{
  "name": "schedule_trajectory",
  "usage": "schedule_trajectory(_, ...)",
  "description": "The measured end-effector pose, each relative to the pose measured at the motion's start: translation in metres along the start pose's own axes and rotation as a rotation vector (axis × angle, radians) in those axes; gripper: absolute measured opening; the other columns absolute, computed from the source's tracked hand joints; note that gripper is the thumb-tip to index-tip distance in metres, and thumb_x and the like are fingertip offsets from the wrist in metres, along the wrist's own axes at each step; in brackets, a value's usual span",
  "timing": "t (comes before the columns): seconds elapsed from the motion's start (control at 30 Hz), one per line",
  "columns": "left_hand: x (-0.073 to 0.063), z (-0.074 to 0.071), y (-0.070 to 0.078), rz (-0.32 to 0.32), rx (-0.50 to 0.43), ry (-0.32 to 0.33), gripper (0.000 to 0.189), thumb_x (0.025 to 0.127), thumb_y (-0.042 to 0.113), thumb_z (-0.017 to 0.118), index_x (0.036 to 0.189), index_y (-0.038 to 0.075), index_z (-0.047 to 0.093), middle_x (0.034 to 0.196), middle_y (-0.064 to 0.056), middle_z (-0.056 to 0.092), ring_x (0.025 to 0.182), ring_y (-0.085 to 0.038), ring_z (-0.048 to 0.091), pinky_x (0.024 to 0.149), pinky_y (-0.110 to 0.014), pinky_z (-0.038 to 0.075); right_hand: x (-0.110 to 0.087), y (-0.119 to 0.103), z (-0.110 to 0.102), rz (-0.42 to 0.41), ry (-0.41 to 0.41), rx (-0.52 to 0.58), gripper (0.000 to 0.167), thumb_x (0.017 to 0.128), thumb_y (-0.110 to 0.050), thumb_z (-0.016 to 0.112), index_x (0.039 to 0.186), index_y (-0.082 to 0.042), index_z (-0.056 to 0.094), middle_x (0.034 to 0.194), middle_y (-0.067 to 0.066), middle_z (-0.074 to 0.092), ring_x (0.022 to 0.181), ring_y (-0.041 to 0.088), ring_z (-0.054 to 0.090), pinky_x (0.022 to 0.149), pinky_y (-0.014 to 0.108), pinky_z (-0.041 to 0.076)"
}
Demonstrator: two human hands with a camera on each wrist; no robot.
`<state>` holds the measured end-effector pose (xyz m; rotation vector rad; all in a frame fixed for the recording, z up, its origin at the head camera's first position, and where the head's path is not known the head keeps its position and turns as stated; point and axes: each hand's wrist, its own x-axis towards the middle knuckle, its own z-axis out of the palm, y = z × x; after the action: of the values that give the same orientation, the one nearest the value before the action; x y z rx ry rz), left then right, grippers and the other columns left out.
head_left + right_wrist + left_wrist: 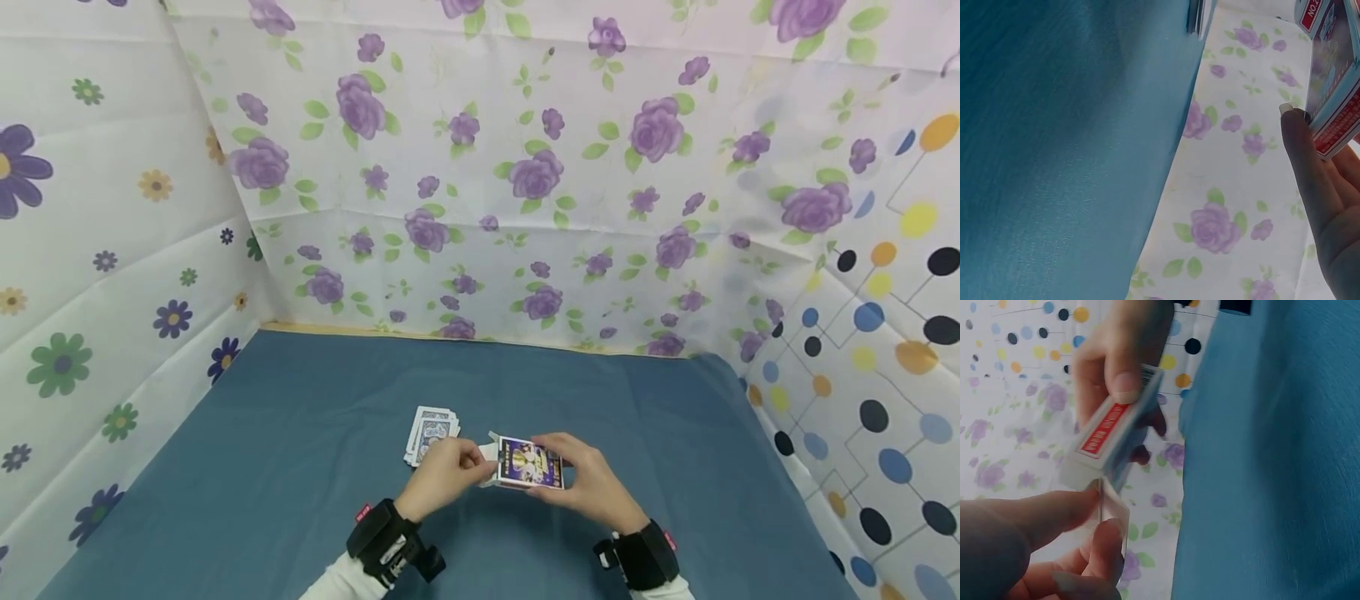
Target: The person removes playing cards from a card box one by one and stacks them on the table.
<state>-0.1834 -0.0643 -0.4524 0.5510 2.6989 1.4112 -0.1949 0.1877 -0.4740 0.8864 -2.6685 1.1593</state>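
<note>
A purple playing-card box [528, 465] with a gold picture on its face is held off the table, its white end flaps spread at the left. My right hand [592, 479] grips its right end, thumb on the near edge and fingers on the far one. At the flapped end, my left hand [446, 475] pinches a white flap [1115, 509] between thumb and fingertip. Red labels mark the box's narrow sides in both wrist views. What lies inside the box is hidden. Behind the left hand, a loose stack of blue-backed playing cards [433, 429] lies on the table, partly covered by that hand.
A blue cloth [315, 400] covers the table. Flowered sheeting [450, 167] hangs along the back, with a daisy-patterned sheet [112, 292] at left and a dotted one [885, 375] at right. Both wrists wear black camera straps.
</note>
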Motion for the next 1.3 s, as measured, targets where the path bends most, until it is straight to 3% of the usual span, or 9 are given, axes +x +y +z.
schedule_trajectory(0.23,0.002,0.005,0.003,0.019,0.002,-0.002,0.021,0.086,0.013,0.069,0.067,0.007,0.065,0.054,0.003,0.053,0.047,-0.004,0.043,0.047,-0.019,0.034,-0.002,-0.004,0.001,-0.013,-0.008,0.008,0.059,0.082,-0.046,0.073,0.135,-0.025,0.054,0.127,-0.001,0.059,0.104,0.012,0.061,0.082,0.027,0.054)
schedule_trajectory(0.37,0.004,0.002,-0.001,-0.047,-0.124,-0.063,0.017,0.084,0.011,0.07,0.069,0.004,0.067,0.054,0.004,0.052,0.049,-0.006,0.041,0.048,-0.021,0.033,-0.001,-0.005,0.001,-0.013,0.0,0.004,0.059,0.082,-0.047,0.074,0.134,-0.026,0.055,0.127,-0.004,0.059,0.105,0.011,0.061,0.081,0.027,0.054)
schedule_trajectory(0.53,0.004,-0.007,-0.009,-0.145,-0.315,-0.175,0.024,0.088,0.02,0.069,0.072,0.002,0.066,0.054,0.004,0.05,0.051,-0.01,0.035,0.053,-0.025,0.03,-0.002,-0.004,0.001,-0.015,0.0,0.008,0.061,0.081,-0.045,0.075,0.133,-0.018,0.057,0.125,-0.003,0.06,0.103,0.01,0.061,0.08,0.026,0.054)
schedule_trajectory(0.67,0.001,-0.019,-0.014,-0.172,-0.387,-0.22,0.027,0.092,0.023,0.065,0.074,0.004,0.062,0.06,0.001,0.053,0.056,-0.013,0.045,0.057,-0.027,0.035,-0.001,-0.003,0.0,-0.012,0.004,0.005,0.063,0.081,-0.045,0.076,0.133,-0.015,0.058,0.125,-0.002,0.06,0.102,0.01,0.061,0.079,0.026,0.054)
schedule_trajectory(0.9,-0.007,-0.042,-0.023,-0.211,-0.474,-0.214,0.021,0.094,0.019,0.062,0.086,-0.001,0.062,0.075,-0.005,0.07,0.069,-0.016,0.067,0.062,-0.026,0.048,0.001,-0.003,-0.003,-0.005,0.008,-0.023,0.066,0.08,-0.048,0.075,0.133,-0.014,0.058,0.125,-0.003,0.06,0.102,0.011,0.061,0.08,0.027,0.055)
schedule_trajectory(1.07,-0.011,-0.054,-0.028,-0.197,-0.55,-0.226,0.021,0.095,0.015,0.059,0.1,-0.005,0.061,0.084,-0.005,0.071,0.077,-0.016,0.069,0.071,-0.025,0.054,0.001,-0.002,-0.002,-0.016,0.008,-0.019,0.064,0.079,-0.047,0.076,0.133,-0.015,0.058,0.125,-0.002,0.06,0.103,0.011,0.061,0.08,0.027,0.055)
schedule_trajectory(1.3,-0.015,-0.071,-0.035,-0.174,-0.587,-0.177,0.039,0.096,0.013,0.055,0.126,-0.012,0.052,0.099,-0.007,0.07,0.087,-0.015,0.069,0.077,-0.026,0.055,0.001,-0.002,-0.002,-0.009,0.003,-0.014,0.064,0.08,-0.046,0.076,0.133,-0.016,0.058,0.126,-0.002,0.06,0.103,0.011,0.06,0.081,0.027,0.054)
